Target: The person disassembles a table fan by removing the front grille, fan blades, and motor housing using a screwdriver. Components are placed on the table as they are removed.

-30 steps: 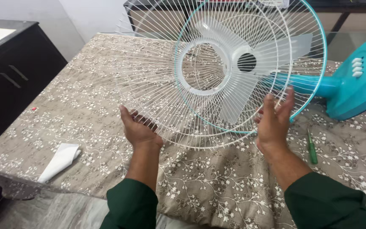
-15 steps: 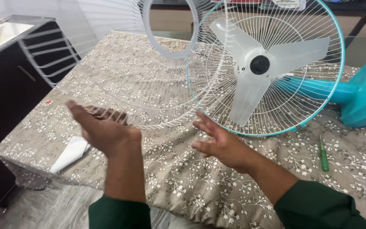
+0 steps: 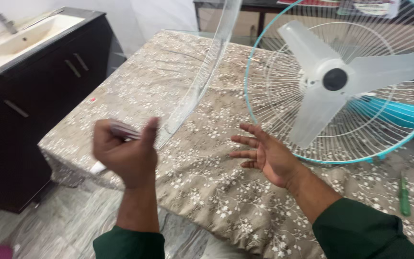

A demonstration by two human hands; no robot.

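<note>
The front fan guard (image 3: 202,76), a white wire grille, is closed in my left hand (image 3: 128,153) by its rim. It stands edge-on and blurred, rising up and away from that hand over the bench (image 3: 207,182). A second ago both my hands held it flat against the fan; it has since come off and swung out to my left, so the guard is now separated from the fan.

My right hand (image 3: 267,156) is open and empty, fingers spread, palm turned inward, just below the rear guard (image 3: 283,120) with its teal rim. Beyond that hand the three translucent blades (image 3: 334,79) stand exposed. A green screwdriver (image 3: 403,194) lies to its right on the flowered cloth. A dark cabinet with a sink (image 3: 25,38) stands beyond my left hand.
</note>
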